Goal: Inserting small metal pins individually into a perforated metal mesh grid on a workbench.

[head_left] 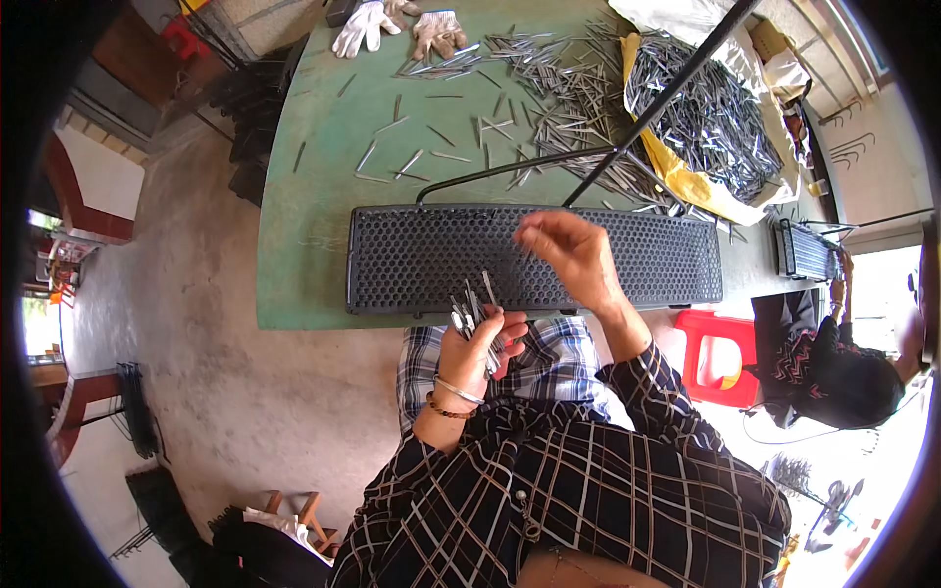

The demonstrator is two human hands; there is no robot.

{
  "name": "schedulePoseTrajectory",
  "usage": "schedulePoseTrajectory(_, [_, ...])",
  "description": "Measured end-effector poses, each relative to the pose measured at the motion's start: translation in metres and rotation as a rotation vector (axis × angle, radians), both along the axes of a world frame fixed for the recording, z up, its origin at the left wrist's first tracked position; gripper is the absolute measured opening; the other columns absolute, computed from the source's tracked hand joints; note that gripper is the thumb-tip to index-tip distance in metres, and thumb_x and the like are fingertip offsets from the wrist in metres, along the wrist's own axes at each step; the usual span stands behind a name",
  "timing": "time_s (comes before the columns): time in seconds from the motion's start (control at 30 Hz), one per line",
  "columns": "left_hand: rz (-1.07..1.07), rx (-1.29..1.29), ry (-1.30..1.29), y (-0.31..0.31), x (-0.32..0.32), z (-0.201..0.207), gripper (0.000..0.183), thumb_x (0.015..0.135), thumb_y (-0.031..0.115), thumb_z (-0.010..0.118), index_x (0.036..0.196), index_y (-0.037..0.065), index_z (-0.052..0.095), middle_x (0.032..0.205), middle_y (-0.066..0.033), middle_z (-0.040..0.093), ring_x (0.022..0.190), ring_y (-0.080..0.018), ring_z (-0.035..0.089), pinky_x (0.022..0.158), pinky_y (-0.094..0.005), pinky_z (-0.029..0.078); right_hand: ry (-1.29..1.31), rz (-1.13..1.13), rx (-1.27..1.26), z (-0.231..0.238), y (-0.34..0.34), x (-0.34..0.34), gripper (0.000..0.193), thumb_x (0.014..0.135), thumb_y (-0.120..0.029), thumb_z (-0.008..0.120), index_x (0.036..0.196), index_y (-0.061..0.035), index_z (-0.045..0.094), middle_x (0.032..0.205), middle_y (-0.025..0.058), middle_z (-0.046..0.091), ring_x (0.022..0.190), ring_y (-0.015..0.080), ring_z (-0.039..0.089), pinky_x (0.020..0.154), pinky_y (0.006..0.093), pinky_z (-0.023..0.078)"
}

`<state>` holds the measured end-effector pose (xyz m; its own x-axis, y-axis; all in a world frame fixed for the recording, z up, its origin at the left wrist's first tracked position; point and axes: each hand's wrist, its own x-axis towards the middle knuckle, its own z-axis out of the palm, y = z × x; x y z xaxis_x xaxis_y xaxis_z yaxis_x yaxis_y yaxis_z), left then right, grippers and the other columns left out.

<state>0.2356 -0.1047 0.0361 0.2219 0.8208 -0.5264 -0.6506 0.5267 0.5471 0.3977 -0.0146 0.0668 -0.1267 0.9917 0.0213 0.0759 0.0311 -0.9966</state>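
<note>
My left hand (470,355) is closed around a bunch of slim metal pieces (474,306), their tips fanning out above the thumb. It is just off the near edge of a long black rack (412,260) with a honeycomb of round holes, lying on the green table. Over the middle of that rack, my right hand (573,257) has thumb and fingers pinched together. Its fingertips are slightly blurred, so whatever they hold cannot be made out. A black rod frame (520,165) rises from the rack's far side.
Loose metal pieces (578,98) lie scattered on the table (323,211). An opened sack (701,108) of them stands far right, and work gloves (365,29) lie at far left. A red stool (720,365) is at right. Beyond it a co-worker (833,367) handles another rack (809,250).
</note>
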Motion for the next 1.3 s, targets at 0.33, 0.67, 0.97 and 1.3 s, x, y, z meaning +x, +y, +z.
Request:
schedulePoseTrajectory(0.33, [-0.086,-0.057,0.006,-0.01,0.002,0.0,0.01,0.088,0.011,0.055,0.094,0.004,0.053,0.096,-0.0171,0.064,0.081,-0.0228,0.065,0.057,-0.0324,0.053,-0.218,-0.092,0.292,-0.031,0.044,-0.007,0.016,0.085,-0.007,0.061,0.099,-0.0004,0.062,0.09,0.0054,0.067,0.083,0.0097,0.061,0.075,0.0231,0.048])
schedulePoseTrajectory(0.67, [-0.105,-0.073,-0.014,-0.012,0.0,-0.005,0.009,0.088,0.011,0.055,0.095,0.005,0.054,0.097,-0.0162,0.063,0.084,-0.022,0.064,0.06,-0.0324,0.054,-0.271,-0.112,0.348,-0.033,0.043,-0.007,0.014,0.085,-0.008,0.061,0.097,-0.0016,0.063,0.089,0.0047,0.066,0.08,0.0099,0.06,0.073,0.0232,0.047])
schedulePoseTrajectory(0.97, [-0.115,-0.078,-0.021,-0.013,0.001,-0.006,0.014,0.088,0.011,0.055,0.098,0.002,0.054,0.096,-0.0174,0.064,0.083,-0.0222,0.065,0.064,-0.03,0.055,-0.324,-0.087,0.423,-0.033,0.042,-0.008,0.013,0.083,-0.008,0.061,0.096,-0.0028,0.063,0.088,0.0072,0.066,0.082,0.0166,0.062,0.073,0.0271,0.049])
schedulePoseTrajectory(1.3, [-0.116,-0.082,-0.018,-0.013,0.001,-0.005,0.013,0.088,0.011,0.055,0.098,0.003,0.054,0.095,-0.0163,0.064,0.082,-0.0214,0.065,0.064,-0.0293,0.055,-0.486,-0.087,0.519,-0.035,0.041,-0.008,0.015,0.08,-0.008,0.063,0.095,-0.0027,0.063,0.089,0.0106,0.065,0.081,0.0258,0.061,0.071,0.0312,0.049])
